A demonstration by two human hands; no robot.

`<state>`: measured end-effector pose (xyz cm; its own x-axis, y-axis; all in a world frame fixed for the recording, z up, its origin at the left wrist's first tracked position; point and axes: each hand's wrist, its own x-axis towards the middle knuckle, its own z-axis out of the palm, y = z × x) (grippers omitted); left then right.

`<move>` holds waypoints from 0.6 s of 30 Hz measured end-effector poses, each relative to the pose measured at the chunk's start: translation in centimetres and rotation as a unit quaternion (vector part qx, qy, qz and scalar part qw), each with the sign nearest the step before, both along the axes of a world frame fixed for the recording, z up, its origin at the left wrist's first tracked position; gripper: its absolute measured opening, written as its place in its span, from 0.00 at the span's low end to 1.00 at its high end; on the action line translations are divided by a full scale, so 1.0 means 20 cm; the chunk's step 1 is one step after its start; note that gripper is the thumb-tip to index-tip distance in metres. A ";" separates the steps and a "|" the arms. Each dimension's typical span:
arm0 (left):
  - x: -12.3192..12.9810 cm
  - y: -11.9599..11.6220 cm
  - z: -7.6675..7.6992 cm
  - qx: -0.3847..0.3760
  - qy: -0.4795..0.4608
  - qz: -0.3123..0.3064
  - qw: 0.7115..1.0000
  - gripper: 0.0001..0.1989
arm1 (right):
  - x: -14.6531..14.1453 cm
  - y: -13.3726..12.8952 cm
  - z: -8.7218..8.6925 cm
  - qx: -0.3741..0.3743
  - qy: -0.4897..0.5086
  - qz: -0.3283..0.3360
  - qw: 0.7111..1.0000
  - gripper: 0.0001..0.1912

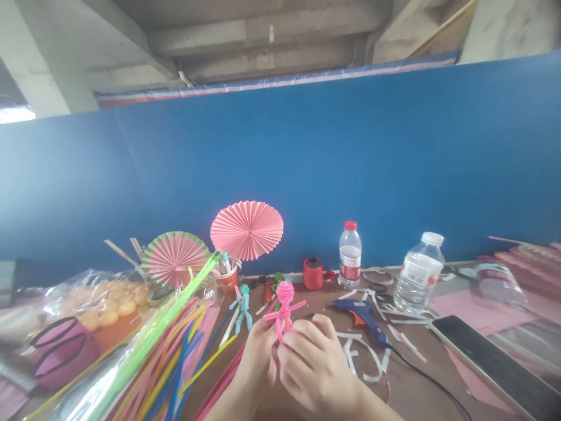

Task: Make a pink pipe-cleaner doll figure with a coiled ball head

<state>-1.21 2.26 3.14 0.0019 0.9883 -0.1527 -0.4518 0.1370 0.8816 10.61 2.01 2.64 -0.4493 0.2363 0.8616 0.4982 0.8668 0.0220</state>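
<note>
Clamped low between left hand and right hand: one pink figure, upright, presumably leaving head and arms free; glue gun, right, apparently for reach.

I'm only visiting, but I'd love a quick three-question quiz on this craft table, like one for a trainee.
1. What colour is the figure held between the left hand and right hand? A) green B) pink C) blue
2. True or false: the glue gun lies on the left hand's side.
3. Fill in: the red-capped bottle stands beside an upright bottle with a ___ cap.

Key: 1. B. 2. False; it lies on the right hand's side. 3. White.
</note>
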 end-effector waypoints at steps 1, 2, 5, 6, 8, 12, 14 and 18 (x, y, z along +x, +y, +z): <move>0.00 0.00 -0.01 0.008 -0.015 0.004 1.000 0.06 | 0.00 0.01 0.00 -0.009 0.022 0.005 1.000 0.04; -0.01 0.01 -0.01 0.016 -0.028 0.005 0.999 0.07 | 0.01 0.01 0.00 -0.024 0.046 0.010 0.999 0.05; -0.03 0.01 -0.04 0.028 -0.080 0.000 0.996 0.08 | 0.02 0.02 0.02 -0.100 0.128 0.040 0.986 0.08; -0.04 0.01 -0.05 0.031 -0.101 0.000 0.994 0.07 | 0.02 0.03 0.02 -0.133 0.157 0.048 0.977 0.09; -0.05 0.01 -0.06 0.033 -0.139 0.002 0.990 0.05 | 0.02 0.03 0.03 -0.213 0.208 0.060 0.953 0.07; -0.05 0.00 -0.06 0.021 -0.167 -0.013 0.986 0.04 | 0.02 0.05 0.02 -0.378 0.300 0.059 0.874 0.04; -0.04 -0.01 -0.05 0.026 -0.174 -0.030 0.984 0.04 | 0.02 0.07 0.02 -0.434 0.349 0.068 0.828 0.05; -0.03 -0.02 -0.05 0.046 -0.198 -0.047 0.978 0.05 | 0.02 0.11 0.02 -0.499 0.413 0.115 0.753 0.07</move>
<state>-1.75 1.81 2.19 0.1337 0.9905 -0.0327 -0.7493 0.1226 0.6507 10.95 4.27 3.08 0.0141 0.9489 0.3152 -0.1816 0.3125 -0.9324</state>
